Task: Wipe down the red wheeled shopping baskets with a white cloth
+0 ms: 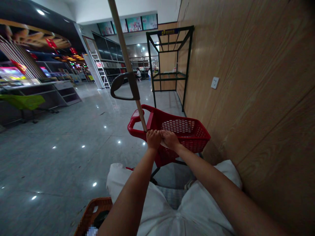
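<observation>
My left hand [154, 139] is closed, knuckles up, at the near side of a small red shopping cart [183, 140]. My right hand [170, 139] presses up against it, fingers drawn together over the same side of the cart. Whatever the fingers hold is hidden. A wooden pole [121, 32] slants down from the top, past the cart's handle, its visible lower end beside my left hand. A dark grey D-shaped grip [125, 87] is fixed on the pole. I cannot tell whether the pole runs into the cart or into my left hand.
A wood-panelled wall [236, 108] with a socket [215, 83] rises on the right. Ahead stands a black metal rack frame [169, 77]. An orange-brown basket [94, 213] sits at lower left on the grey tiled floor [69, 157]. A green cart [23, 101] is farther left.
</observation>
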`<action>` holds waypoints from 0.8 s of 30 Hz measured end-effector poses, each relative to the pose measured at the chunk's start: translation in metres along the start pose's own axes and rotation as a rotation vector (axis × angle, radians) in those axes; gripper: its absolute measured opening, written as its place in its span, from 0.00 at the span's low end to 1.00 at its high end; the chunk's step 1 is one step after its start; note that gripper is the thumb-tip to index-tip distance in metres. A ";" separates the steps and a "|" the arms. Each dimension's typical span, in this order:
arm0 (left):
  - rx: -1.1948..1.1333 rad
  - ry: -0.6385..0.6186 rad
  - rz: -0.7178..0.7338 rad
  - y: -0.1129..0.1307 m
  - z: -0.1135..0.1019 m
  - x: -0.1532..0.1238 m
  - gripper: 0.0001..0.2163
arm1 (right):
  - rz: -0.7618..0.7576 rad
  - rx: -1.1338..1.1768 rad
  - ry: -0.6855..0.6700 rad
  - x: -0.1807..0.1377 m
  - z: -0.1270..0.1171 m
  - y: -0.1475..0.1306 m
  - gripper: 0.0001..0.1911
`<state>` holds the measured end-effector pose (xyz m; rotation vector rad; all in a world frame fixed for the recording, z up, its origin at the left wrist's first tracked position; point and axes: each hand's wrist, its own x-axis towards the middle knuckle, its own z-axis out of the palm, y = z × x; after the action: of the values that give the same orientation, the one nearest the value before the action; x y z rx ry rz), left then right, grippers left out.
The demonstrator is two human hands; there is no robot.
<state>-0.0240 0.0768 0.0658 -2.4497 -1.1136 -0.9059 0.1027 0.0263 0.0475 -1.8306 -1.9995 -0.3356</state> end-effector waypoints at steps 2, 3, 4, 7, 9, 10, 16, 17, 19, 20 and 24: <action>0.021 -0.009 0.030 -0.005 -0.002 -0.001 0.14 | 0.019 -0.009 -0.027 0.005 0.002 -0.007 0.16; 0.026 -0.011 0.049 -0.008 -0.004 -0.001 0.15 | 0.014 -0.017 -0.055 0.003 0.002 -0.003 0.16; 0.027 -0.011 0.064 -0.011 -0.005 -0.002 0.15 | 0.004 -0.025 -0.088 -0.002 0.001 0.004 0.15; 0.017 0.002 0.076 -0.018 -0.006 -0.003 0.16 | 0.037 -0.067 -0.165 -0.029 -0.005 0.039 0.15; 0.011 0.012 0.067 -0.019 -0.005 -0.003 0.16 | 0.083 -0.100 -0.190 -0.047 -0.010 0.061 0.16; 0.008 0.017 0.058 -0.018 -0.003 -0.003 0.16 | 0.101 -0.114 -0.195 -0.053 -0.012 0.068 0.16; -0.010 0.032 -0.038 -0.010 0.003 -0.002 0.16 | 0.056 -0.092 -0.165 -0.031 -0.013 0.034 0.16; -0.009 0.027 -0.041 -0.010 0.003 -0.002 0.15 | 0.039 -0.075 -0.145 -0.021 -0.011 0.020 0.16; 0.002 0.006 -0.030 -0.012 0.002 -0.003 0.15 | 0.045 -0.059 -0.099 -0.004 -0.007 -0.006 0.16; 0.011 -0.006 -0.018 -0.014 0.000 -0.003 0.14 | 0.058 -0.059 -0.080 0.003 -0.004 -0.016 0.16; 0.023 -0.026 0.045 -0.024 -0.007 -0.005 0.14 | 0.030 -0.066 -0.071 0.003 0.001 -0.018 0.16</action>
<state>-0.0477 0.0858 0.0678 -2.4642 -1.0676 -0.8461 0.0844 0.0272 0.0497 -1.9364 -2.0290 -0.3359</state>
